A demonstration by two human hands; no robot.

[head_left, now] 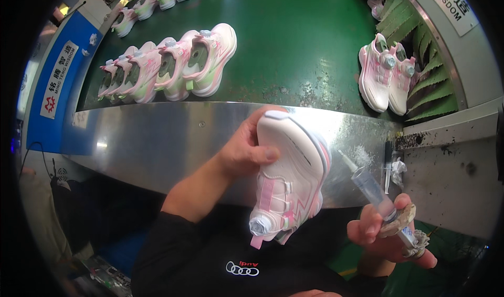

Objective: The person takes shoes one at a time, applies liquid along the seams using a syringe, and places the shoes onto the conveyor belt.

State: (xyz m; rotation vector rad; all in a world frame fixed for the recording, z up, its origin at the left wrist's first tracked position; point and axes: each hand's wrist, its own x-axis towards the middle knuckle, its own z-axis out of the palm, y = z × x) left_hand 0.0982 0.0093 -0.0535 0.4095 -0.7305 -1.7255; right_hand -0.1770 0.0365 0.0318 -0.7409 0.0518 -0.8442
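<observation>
My left hand (244, 149) grips a white and pink sneaker (294, 158) by its toe end, the thumb lying on the upper. The shoe is tilted, toe up and away from me, with its silver lacing dial toward my body. My right hand (386, 236) is closed around a clear syringe (371, 188) with a pale nozzle. Brownish wrapping covers the syringe's flange and the end of its plunger. The nozzle points up and left, to the right of the shoe and apart from it.
A metal ledge (168, 134) borders the green conveyor belt (294, 50). Several similar sneakers (202, 66) stand on the left; a pair (379, 79) stands right, by green flaps (433, 81). A dark slim tool (388, 158) and crumpled white tissue (399, 172) lie at the ledge's right end.
</observation>
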